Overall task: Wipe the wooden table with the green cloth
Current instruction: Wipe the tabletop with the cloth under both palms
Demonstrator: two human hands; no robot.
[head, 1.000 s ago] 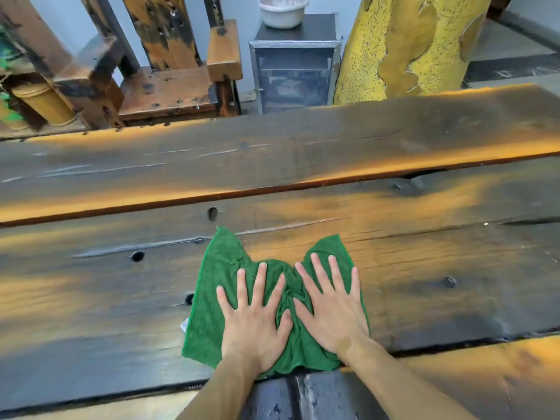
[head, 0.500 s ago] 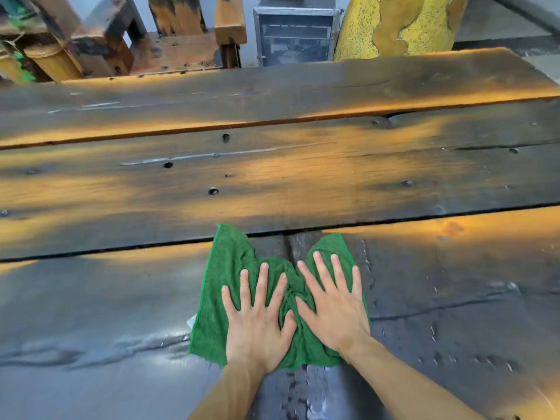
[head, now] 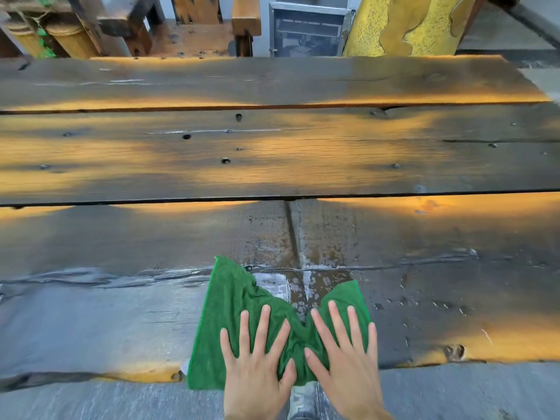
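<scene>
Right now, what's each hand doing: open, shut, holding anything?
Left hand: open, fingers spread, pressing flat on the green cloth.
Right hand: open, fingers spread, pressing flat on the same cloth.

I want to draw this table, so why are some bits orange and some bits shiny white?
Head view: warm orange light falls in patches across the wooden table, with dark shade between; pale glare shines off the wet streak just beyond the green cloth, where the left hand and right hand press flat; the plank edges bow from the wide lens; the left side looks slightly smeared.
</scene>
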